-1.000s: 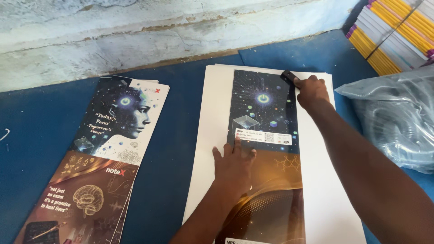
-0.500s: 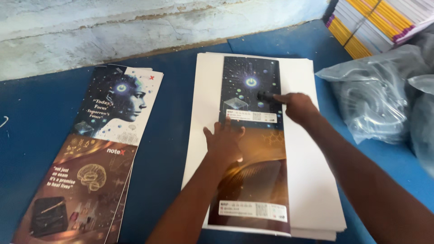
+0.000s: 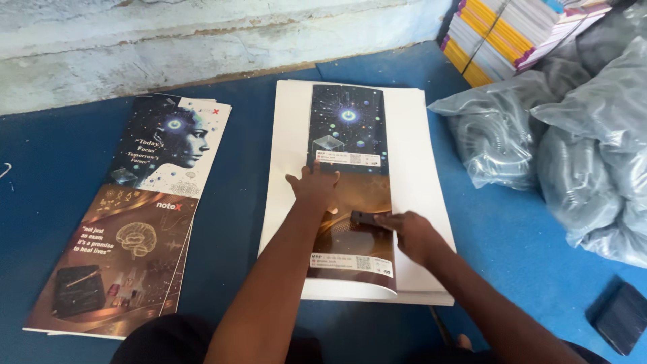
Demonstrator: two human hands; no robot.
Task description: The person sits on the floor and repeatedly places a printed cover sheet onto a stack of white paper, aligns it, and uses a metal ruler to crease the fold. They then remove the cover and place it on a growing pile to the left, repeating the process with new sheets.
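Bare blue worktop [image 3: 249, 202] separates the white sheet stack [image 3: 418, 168] from the printed covers [image 3: 135, 222]. Rightward, plastic bags of coils [image 3: 539, 141] and stacked notebooks [image 3: 505, 34] crowd close.

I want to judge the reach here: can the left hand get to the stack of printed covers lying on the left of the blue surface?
Probably yes. The left hand presses flat on the printed sheet, holding nothing, and the stack of printed covers lies beside it with only bare blue surface between. It would need to let go of the sheet.

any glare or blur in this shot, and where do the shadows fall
Head view: soft daylight, no hard glare, only a faint sheen on the printed sheet; everything reads sharp, left hand and right hand included; weak shadows fall under the forearms onto the white stack.
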